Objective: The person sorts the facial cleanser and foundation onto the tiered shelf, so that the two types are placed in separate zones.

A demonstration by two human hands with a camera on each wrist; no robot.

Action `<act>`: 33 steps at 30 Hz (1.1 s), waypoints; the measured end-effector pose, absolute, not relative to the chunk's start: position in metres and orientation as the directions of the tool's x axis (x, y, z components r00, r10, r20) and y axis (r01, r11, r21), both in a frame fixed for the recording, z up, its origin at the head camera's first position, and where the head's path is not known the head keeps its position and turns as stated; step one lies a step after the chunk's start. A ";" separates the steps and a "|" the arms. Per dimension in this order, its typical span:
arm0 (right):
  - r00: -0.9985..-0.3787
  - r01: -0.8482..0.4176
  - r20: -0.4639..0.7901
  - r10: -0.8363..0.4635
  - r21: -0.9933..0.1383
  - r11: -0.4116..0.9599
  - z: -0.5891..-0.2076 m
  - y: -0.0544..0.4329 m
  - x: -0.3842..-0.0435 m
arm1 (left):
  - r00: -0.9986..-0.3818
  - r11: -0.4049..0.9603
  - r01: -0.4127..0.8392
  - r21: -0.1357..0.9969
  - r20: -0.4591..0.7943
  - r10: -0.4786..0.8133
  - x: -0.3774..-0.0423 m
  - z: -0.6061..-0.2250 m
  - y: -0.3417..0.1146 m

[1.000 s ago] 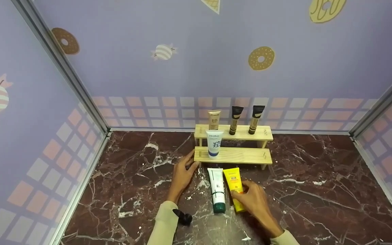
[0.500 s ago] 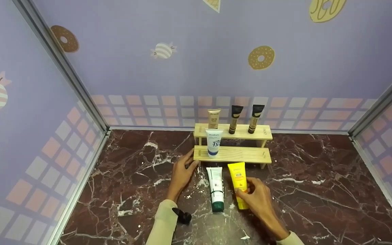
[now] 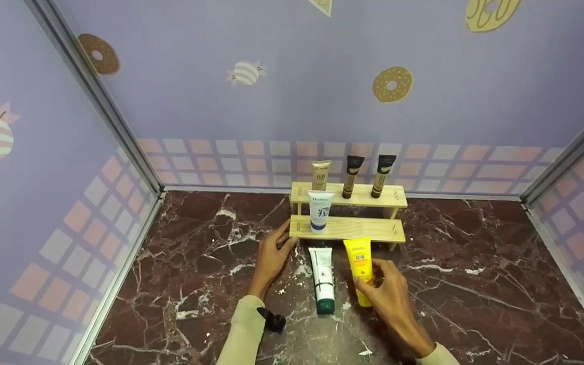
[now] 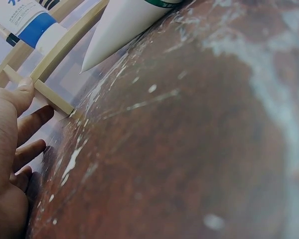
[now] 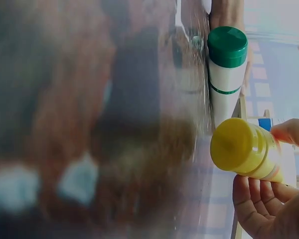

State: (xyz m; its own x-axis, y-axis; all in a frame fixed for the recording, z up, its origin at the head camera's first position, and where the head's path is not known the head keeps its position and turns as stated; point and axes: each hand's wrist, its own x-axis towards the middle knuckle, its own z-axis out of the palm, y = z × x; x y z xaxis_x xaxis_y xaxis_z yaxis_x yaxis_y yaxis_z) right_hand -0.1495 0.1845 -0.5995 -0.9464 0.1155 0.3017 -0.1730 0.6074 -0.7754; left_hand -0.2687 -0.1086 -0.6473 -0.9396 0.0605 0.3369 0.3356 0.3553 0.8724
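My right hand (image 3: pixel 390 291) pinches a yellow squeeze tube (image 3: pixel 360 258) between thumb and fingers. In the right wrist view the tube's yellow cap (image 5: pixel 232 145) points toward the camera, apart from the tabletop. My left hand (image 3: pixel 271 258) rests at the left end of a two-step wooden display rack (image 3: pixel 358 230). Its thumb touches the rack's end in the left wrist view, and the other fingers (image 4: pixel 32 122) extend loosely beside it. A white tube with a green cap (image 3: pixel 324 279) lies on the table between the hands. A white-and-blue tube (image 3: pixel 319 210) stands on the lower step.
On the upper step stand a beige tube (image 3: pixel 321 175) and two black-and-gold tubes, one in the middle (image 3: pixel 351 177) and one at right (image 3: pixel 383 177). Under everything is a dark red marbled tabletop (image 3: pixel 474 304). A patterned purple wall (image 3: pixel 297 101) rises close behind the rack.
My right hand has lifted the yellow tube off the table and carried it slightly right and toward the rack. My left hand has stayed at the rack's end.
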 end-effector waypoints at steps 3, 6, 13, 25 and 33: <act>-0.940 -0.187 0.321 0.119 -0.773 0.607 -0.599 0.187 -0.153 | -0.941 0.346 0.333 0.877 0.333 0.062 -0.269 -0.647 -0.109; -0.930 -0.203 0.345 0.128 -0.771 0.603 -0.599 0.189 -0.156 | -0.945 0.338 0.322 0.884 0.319 0.067 -0.269 -0.647 -0.109; -0.914 -0.214 0.373 0.159 -0.777 0.592 -0.598 0.192 -0.162 | -0.942 0.338 0.331 0.881 0.329 0.064 -0.270 -0.648 -0.109; -0.903 -0.231 0.386 0.187 -0.804 0.548 -0.588 0.190 -0.174 | -0.948 0.323 0.314 0.893 0.313 0.054 -0.271 -0.648 -0.107; -0.905 -0.218 0.375 0.200 -0.814 0.538 -0.581 0.189 -0.183 | -0.936 0.319 0.348 0.882 0.346 0.066 -0.270 -0.647 -0.109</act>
State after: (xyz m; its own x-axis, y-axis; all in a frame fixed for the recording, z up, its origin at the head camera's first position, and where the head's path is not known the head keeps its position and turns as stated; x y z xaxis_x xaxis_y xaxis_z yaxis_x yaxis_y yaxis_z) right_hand -0.1827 0.1893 -0.5809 -0.9054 0.2000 0.3745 -0.2182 0.5377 -0.8144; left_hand -0.2703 -0.1090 -0.6473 -0.9360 0.0658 0.3457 0.3480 0.3191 0.8815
